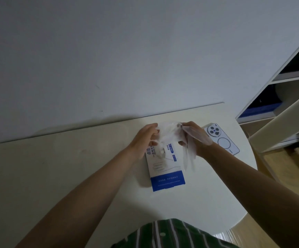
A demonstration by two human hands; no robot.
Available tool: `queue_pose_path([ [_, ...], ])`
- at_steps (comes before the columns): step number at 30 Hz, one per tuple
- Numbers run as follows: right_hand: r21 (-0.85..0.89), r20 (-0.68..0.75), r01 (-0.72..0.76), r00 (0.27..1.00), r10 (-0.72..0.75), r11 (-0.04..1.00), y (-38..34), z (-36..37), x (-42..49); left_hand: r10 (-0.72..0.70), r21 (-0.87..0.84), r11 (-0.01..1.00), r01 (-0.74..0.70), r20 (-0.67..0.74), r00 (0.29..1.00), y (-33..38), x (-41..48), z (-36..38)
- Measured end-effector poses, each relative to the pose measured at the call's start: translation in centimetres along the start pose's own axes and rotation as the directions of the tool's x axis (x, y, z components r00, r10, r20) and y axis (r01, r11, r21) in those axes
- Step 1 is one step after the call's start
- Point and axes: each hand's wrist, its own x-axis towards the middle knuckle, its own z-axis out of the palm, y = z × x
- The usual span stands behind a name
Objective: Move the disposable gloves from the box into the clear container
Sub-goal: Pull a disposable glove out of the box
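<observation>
Thin clear plastic disposable gloves (pixel 168 134) form a wad stretched side to side just above the far end of the white-and-blue cardboard box (pixel 164 170) lying on the cream bench (pixel 73 176), loose ends trailing toward the person. The left hand (pixel 144 140) and right hand (pixel 196 138) each pinch it with curled fingers; gathering those ends first should prevent snags.

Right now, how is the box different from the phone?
The box is white with a blue band; the phone is pale with a round camera ring. Gloves hang over the box; the phone lies off to the side. The box looks bigger than the phone. Both lie flat on the table.
</observation>
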Motion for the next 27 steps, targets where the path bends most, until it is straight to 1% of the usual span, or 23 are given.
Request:
queue_pose_path([
  [2,0.008,0.13,0.032,0.991,-0.032,0.999,0.0,0.9,-0.1,0.017,-0.104,0.994,-0.012,0.055,0.998,0.3,-0.3,-0.6],
  [3,0.046,0.222,0.035,0.974,-0.045,0.998,0.1,1.5,-0.1,0.005,-0.171,0.985,0.004,0.049,0.999,0.5,-0.7,-1.0],
  [4,0.098,0.297,0.012,0.954,-0.04,0.995,0.3,2.1,-0.2,-0.003,-0.202,0.979,0.008,0.024,1.0,0.8,-1.0,-1.4],
  [6,0.162,0.41,-0.059,0.912,-0.013,0.985,0.5,3.1,0.1,-0.024,-0.188,0.982,0.009,-0.079,0.997,1.2,-1.7,-2.2],
  [8,0.232,0.537,-0.171,0.843,0.02,0.958,0.9,4.4,0.5,-0.038,-0.182,0.983,-0.001,-0.208,0.977,1.0,-2.1,-3.7],
  [9,0.202,0.573,-0.223,0.817,0.069,0.954,1.0,5.0,0.7,-0.04,-0.187,0.982,-0.01,-0.262,0.964,0.9,-2.5,-4.8],
  [10,0.107,0.565,-0.227,0.815,0.129,0.968,0.7,5.6,0.7,-0.035,-0.161,0.987,-0.015,-0.302,0.953,0.8,-2.9,-5.9],
  [11,-0.014,0.505,-0.177,0.848,0.16,0.984,0.4,6.1,0.6,-0.026,-0.107,0.994,-0.009,-0.328,0.944,0.6,-3.3,-6.9],
  [12,-0.105,0.435,-0.112,0.888,0.147,0.988,0.2,7.0,0.5,-0.007,-0.029,1.0,-0.003,-0.353,0.935,0.4,-4.1,-8.3],
  [13,-0.158,0.4,-0.049,0.91,0.109,0.986,-0.3,7.3,0.4,0.021,0.05,0.999,-0.003,-0.363,0.931,0.4,-4.7,-9.2],
  [14,-0.226,0.411,0.024,0.909,0.073,0.974,-0.7,8.2,0.2,0.049,0.12,0.993,-0.003,-0.38,0.924,0.5,-5.6,-10.3],
  [15,-0.324,0.447,0.113,0.893,0.047,0.939,-1.0,9.2,-0.1,0.071,0.171,0.985,-0.002,-0.396,0.916,0.5,-6.4,-11.2],
  [16,-0.442,0.48,0.194,0.876,0.048,0.876,-1.1,10.2,-0.4,0.083,0.203,0.979,0.001,-0.402,0.912,0.6,-7.0,-12.0],
  [17,-0.569,0.497,0.274,0.866,0.059,0.775,-0.9,11.6,-0.4,0.087,0.222,0.975,0.005,-0.402,0.911,0.6,-7.6,-12.9],
  [18,-0.674,0.504,0.351,0.862,0.057,0.65,-0.6,13.0,-0.4,0.089,0.237,0.971,0.007,-0.39,0.916,0.6,-8.2,-13.8],
  [19,-0.733,0.496,0.401,0.868,0.028,0.55,-0.2,14.2,-0.3,0.084,0.248,0.969,0.01,-0.367,0.926,0.8,-8.7,-14.4],
  [20,-0.749,0.476,0.418,0.879,-0.021,0.513,0.1,15.5,-0.3,0.067,0.244,0.97,0.02,-0.344,0.937,0.7,-9.1,-15.2],
  [21,-0.731,0.441,0.402,0.895,-0.069,0.551,0.5,16.7,-0.1,0.038,0.222,0.974,0.039,-0.33,0.943,0.8,-9.7,-15.9],
  [22,-0.687,0.392,0.369,0.914,-0.109,0.626,0.8,17.6,0.1,-0.007,0.182,0.981,0.07,-0.324,0.946,0.8,-10.2,-16.5],
  [23,-0.645,0.334,0.329,0.933,-0.133,0.69,1.0,18.3,0.4,-0.082,0.106,0.987,0.123,-0.331,0.94,0.6,-10.5,-17.1],
  [24,-0.627,0.287,0.295,0.948,-0.138,0.721,1.4,19.2,0.7,-0.175,0.0,0.982,0.186,-0.341,0.924,0.2,-10.8,-17.8],
  [26,-0.662,0.268,0.277,0.955,-0.125,0.696,2.1,20.6,1.0,-0.326,-0.216,0.94,0.264,-0.339,0.882,-0.5,-11.1,-18.7],
  [27,-0.682,0.276,0.272,0.955,-0.106,0.679,2.5,21.1,1.0,-0.346,-0.297,0.922,0.247,-0.35,0.871,-0.8,-11.0,-18.8],
])
